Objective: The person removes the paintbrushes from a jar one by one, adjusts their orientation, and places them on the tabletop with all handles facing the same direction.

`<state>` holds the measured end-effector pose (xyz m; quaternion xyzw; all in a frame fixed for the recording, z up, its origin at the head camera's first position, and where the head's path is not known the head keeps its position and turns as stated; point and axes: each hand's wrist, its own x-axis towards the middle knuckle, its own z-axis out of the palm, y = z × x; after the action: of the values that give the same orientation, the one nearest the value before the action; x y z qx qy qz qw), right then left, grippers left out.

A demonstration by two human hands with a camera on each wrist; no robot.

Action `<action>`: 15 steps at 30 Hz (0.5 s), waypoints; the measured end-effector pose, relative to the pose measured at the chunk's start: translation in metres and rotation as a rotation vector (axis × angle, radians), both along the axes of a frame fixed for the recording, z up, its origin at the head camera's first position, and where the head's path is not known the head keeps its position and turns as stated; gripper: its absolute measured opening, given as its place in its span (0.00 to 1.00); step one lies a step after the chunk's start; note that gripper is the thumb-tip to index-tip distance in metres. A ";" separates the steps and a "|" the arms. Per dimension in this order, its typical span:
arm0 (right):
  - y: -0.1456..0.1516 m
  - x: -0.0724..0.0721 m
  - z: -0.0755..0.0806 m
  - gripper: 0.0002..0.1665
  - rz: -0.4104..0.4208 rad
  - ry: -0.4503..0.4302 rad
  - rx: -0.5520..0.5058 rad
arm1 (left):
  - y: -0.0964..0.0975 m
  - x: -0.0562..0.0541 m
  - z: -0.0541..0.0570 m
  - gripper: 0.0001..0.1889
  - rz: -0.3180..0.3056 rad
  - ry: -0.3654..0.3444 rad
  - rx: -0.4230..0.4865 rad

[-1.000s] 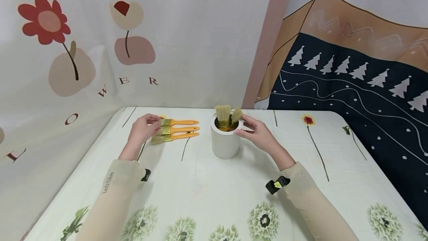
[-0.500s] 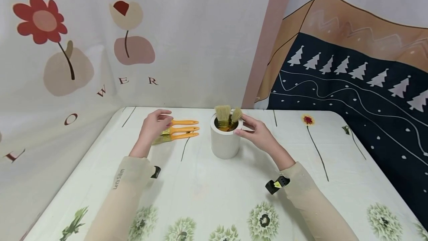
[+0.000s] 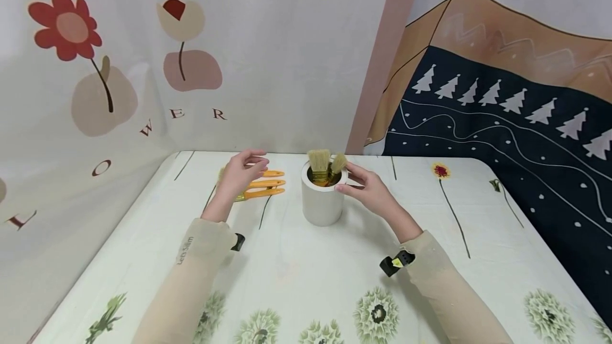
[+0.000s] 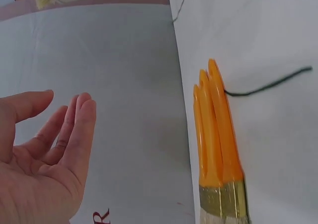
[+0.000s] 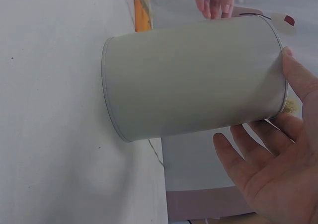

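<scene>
A white cylindrical pot (image 3: 322,206) stands upright on the table with two bristle paintbrushes (image 3: 319,160) in it, bristles up. My right hand (image 3: 370,191) holds the pot near its rim, thumb on one side and fingers on the other, as the right wrist view (image 5: 285,179) also shows. My left hand (image 3: 240,175) is over the three flat paintbrushes with orange handles (image 3: 268,183) lying side by side left of the pot. It hides most of their bristles in the head view. In the left wrist view, that hand is empty, thumb apart from fingers, and the brushes (image 4: 218,139) lie away from it.
The table has a white cloth (image 3: 287,275) printed with flowers and stems. Behind it hangs a pale curtain (image 3: 287,68) with flower prints, and to the right a dark cloth (image 3: 478,121) with white trees. Both wrists carry a small black camera (image 3: 238,241).
My left hand has moved right and slightly up, from the bristle ends of the lying paintbrushes toward their handles and the pot. My right hand and the pot have stayed in place.
</scene>
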<state>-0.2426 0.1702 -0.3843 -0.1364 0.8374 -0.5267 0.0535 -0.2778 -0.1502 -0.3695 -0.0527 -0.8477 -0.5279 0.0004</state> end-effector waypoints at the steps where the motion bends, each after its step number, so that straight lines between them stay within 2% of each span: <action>1: 0.000 0.000 0.000 0.45 -0.001 0.000 0.000 | 0.003 0.000 0.001 0.22 -0.013 0.007 0.013; 12: 0.000 0.000 0.001 0.45 0.006 -0.003 -0.016 | 0.033 -0.001 0.009 0.21 -0.112 0.073 0.118; 15: -0.001 0.000 0.001 0.45 0.008 -0.003 -0.017 | 0.041 0.000 0.013 0.21 -0.131 0.066 0.142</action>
<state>-0.2423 0.1697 -0.3834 -0.1393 0.8323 -0.5336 0.0556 -0.2777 -0.1088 -0.3566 -0.1251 -0.8023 -0.5836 -0.0026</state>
